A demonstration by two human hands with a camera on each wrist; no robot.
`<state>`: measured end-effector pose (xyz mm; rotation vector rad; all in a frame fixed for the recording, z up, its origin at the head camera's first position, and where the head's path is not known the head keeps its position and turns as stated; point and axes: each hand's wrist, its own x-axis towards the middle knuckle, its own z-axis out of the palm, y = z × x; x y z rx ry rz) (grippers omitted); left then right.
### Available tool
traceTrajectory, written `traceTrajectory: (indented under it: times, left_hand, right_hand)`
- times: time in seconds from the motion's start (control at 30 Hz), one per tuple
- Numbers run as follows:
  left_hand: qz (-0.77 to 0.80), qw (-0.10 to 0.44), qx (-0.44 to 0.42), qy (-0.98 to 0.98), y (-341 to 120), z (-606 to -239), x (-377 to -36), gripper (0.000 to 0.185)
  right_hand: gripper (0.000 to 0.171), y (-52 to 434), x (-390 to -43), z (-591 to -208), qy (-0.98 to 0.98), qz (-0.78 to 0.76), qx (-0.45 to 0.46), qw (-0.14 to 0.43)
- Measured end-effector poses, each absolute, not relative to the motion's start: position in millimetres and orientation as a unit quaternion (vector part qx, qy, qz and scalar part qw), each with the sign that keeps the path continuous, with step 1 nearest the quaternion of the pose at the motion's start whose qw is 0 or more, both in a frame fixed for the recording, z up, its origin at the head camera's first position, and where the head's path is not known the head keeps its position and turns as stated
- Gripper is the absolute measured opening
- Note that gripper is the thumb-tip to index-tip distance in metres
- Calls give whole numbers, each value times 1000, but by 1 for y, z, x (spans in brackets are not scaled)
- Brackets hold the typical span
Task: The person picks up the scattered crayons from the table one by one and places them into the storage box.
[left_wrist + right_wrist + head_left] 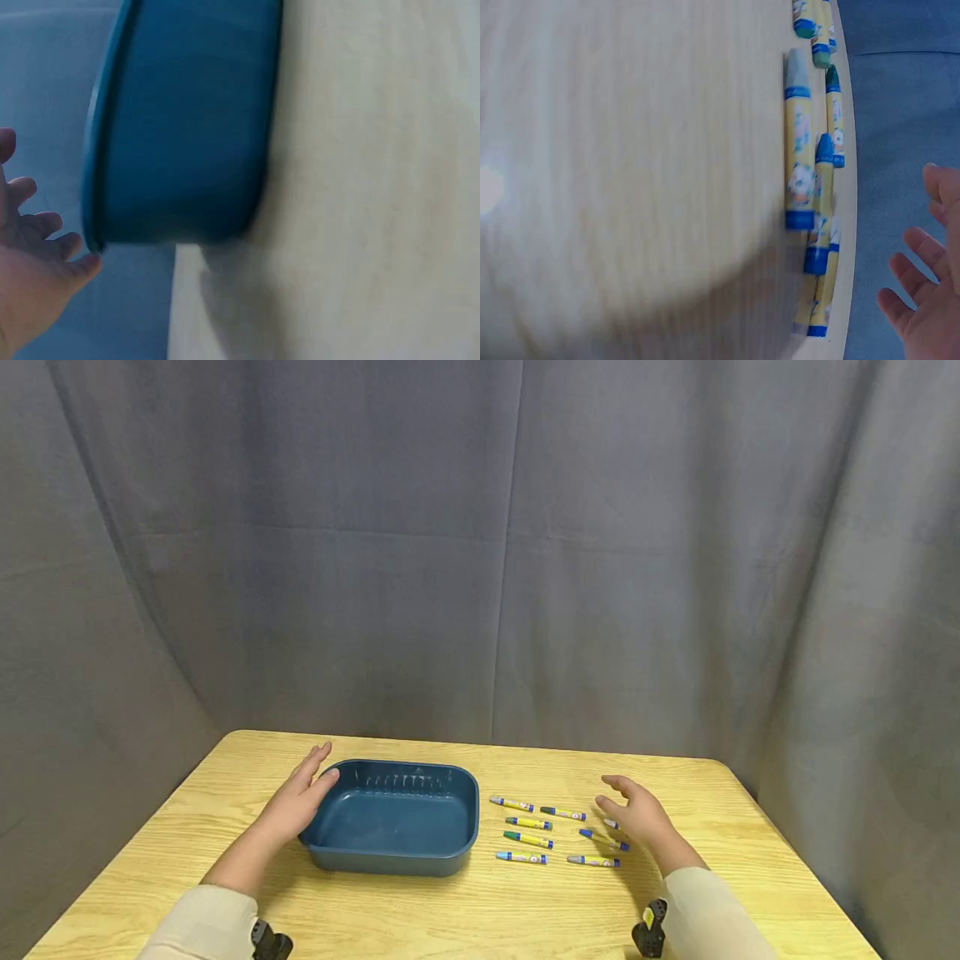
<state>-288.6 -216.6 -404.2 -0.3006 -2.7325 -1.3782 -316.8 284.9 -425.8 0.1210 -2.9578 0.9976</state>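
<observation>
A dark blue rectangular basin (390, 864) stands on the table, its inside bare. My left hand (294, 800) is over its left rim, fingers extended; in the left wrist view the fingers (46, 223) appear beside the basin's outer wall (187, 135). Right of the basin lie several crayons in yellow wrappers, among them a light blue one (521, 857), a green one (528, 839) and a grey one (592, 861). Above the rightmost ones hovers my right hand (639, 817), fingers loosely bent with nothing in them. It partly hides a white crayon (612, 823) and overlaps a blue one (602, 838).
The wooden table (420, 914) has rounded far corners. Grey curtains (480, 568) hang behind it and along both sides. Black wrist cameras sit at the left cuff (202, 918) and right cuff (708, 910).
</observation>
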Motion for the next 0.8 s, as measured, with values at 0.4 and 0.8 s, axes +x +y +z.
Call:
traceTrajectory:
  times: [0.4, 0.8]
  left_hand:
    - [-558, -19, -48, -828, -245, -443, -269, 74]
    - [-663, -51, -66, -744, -238, -466, -264, 79]
  right_hand:
    - [56, 310, -305, -443, -939, 342, 39, 4]
    - [49, 330, -304, -460, -945, 323, 46, -7]
